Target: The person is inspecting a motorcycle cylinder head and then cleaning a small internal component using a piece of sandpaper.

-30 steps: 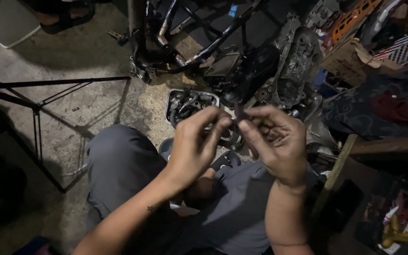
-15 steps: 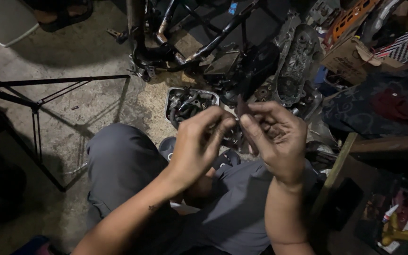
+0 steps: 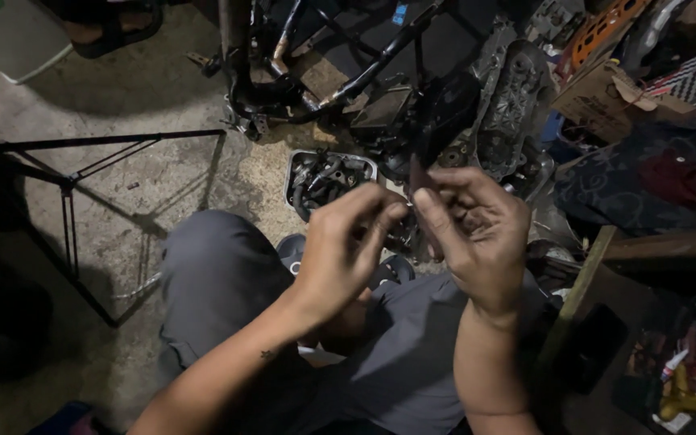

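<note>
Mostly, little has changed: compared with a moment ago my two hands sit in the same spot above my lap, only shifted slightly. From the left, a black folding stand (image 3: 66, 189) lies on the concrete floor (image 3: 163, 173). My left hand (image 3: 340, 250) has its fingers (image 3: 384, 213) pinched shut toward a small dark part (image 3: 417, 179), which my right hand (image 3: 477, 234) grips between curled fingers (image 3: 432, 217). The part is held up between both hands, in front of the tray of metal bits (image 3: 328, 176) and the motorcycle frame (image 3: 364, 72). What that part is, I cannot tell; it is dim and mostly covered. The cardboard box (image 3: 598, 93) at right is cut off.
</note>
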